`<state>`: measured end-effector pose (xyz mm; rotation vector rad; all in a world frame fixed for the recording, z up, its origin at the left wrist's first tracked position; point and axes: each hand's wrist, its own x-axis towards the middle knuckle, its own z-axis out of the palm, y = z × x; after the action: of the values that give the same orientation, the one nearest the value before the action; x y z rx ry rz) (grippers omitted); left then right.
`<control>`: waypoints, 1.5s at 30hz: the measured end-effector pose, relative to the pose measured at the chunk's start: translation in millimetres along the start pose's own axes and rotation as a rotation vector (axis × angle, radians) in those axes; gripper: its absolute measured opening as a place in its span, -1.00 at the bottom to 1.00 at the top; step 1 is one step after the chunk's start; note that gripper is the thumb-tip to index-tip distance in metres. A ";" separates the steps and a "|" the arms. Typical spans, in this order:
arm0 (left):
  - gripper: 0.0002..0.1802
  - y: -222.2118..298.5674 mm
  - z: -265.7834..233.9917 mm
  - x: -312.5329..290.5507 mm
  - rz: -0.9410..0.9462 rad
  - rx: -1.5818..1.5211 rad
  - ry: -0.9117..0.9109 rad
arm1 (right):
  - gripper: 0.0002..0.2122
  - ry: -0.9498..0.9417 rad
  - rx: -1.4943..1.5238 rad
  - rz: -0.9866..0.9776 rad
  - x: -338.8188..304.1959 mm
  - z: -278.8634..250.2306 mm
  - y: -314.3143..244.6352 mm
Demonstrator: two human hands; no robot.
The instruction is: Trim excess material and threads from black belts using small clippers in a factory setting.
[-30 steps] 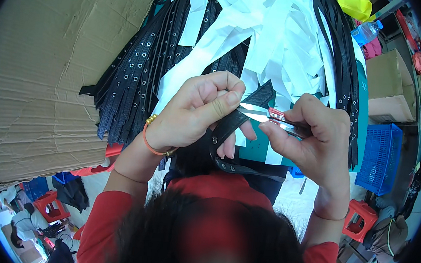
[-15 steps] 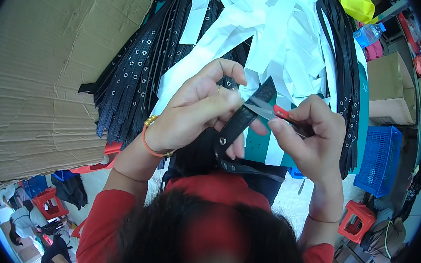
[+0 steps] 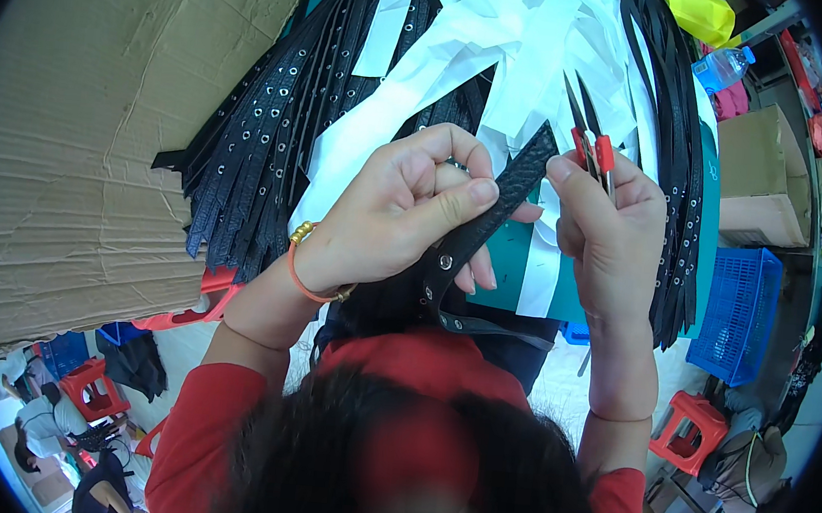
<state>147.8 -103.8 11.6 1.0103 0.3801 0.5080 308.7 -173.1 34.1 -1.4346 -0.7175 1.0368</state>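
Observation:
A black textured strap (image 3: 520, 173) with metal eyelets slants up to a pointed tip in front of me. My left hand (image 3: 416, 198) is closed on it, thumb pressed on its face and some fingers behind it. Its lower part curves down near my lap. In my right hand (image 3: 613, 216) is a pair of red-handled thread snips (image 3: 587, 145), its two blades apart and pointing away from me. The right fingertips are beside the strap's tip; whether they touch it I cannot tell.
Many black eyeleted straps (image 3: 255, 135) hang in a bundle beyond my hands, with white paper strips (image 3: 535, 62) over a green surface (image 3: 513, 261). Cardboard (image 3: 90, 131) stands at left. At right are a blue basket (image 3: 736, 314), a red stool (image 3: 688, 432) and a bottle (image 3: 723, 69).
The snips have swung off the strap and now point away from me. My right hand has shifted slightly left and closer to the strap's tip. The left hand still holds the strap.

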 end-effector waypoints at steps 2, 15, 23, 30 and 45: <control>-0.84 -1.8 -4.4 -1.2 -0.023 0.004 -0.017 | -0.90 0.000 -0.002 -0.005 -0.5 3.5 0.5; -0.87 -11.1 -5.3 -6.3 -0.055 -0.016 -0.050 | -0.89 -0.022 0.037 -0.039 -5.4 20.2 2.6; -0.75 -17.1 -20.1 -2.2 0.160 -0.115 0.164 | -0.90 0.077 0.134 0.001 2.5 11.3 2.8; -0.71 -31.7 -7.9 3.3 0.165 -0.016 0.104 | -0.89 0.095 0.126 -0.024 4.7 10.6 8.4; -0.79 -34.9 -3.9 12.3 0.067 -0.236 -0.041 | -0.89 0.046 0.139 -0.012 6.0 0.1 13.1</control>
<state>163.8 -109.3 -21.6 0.8052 0.2441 0.5774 309.4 -169.7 20.1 -1.3286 -0.6085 1.0215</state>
